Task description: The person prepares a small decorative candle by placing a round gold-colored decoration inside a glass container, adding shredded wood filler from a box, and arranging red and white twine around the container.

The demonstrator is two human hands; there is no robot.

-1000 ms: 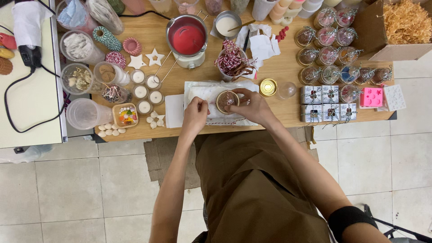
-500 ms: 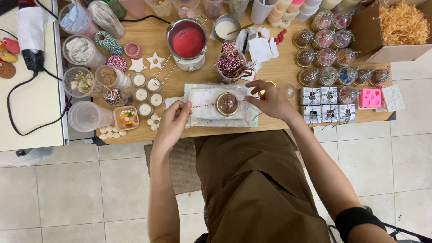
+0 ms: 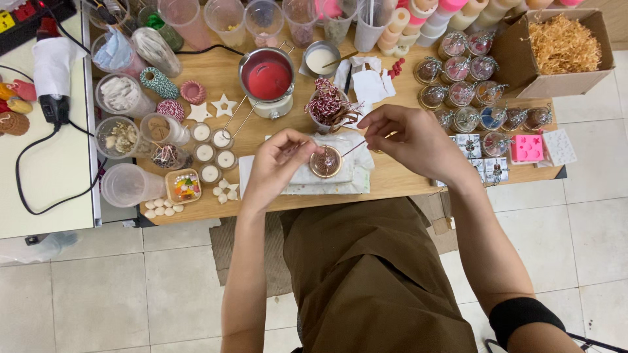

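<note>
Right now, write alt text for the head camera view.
Seen from above, two hands, left and right, pull a twine strand taut over a small round jar on a white cloth. The wooden table around is crowded with a red wax pot, candles and decorated jars.

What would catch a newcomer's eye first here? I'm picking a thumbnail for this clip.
Likely the two hands at the table's front edge: the left hand and right hand pull red-and-white twine taut over a small round jar on a white cloth. Behind them, a metal pot of red wax stands out. At far right sits a cardboard box of straw-coloured shreds.
</note>
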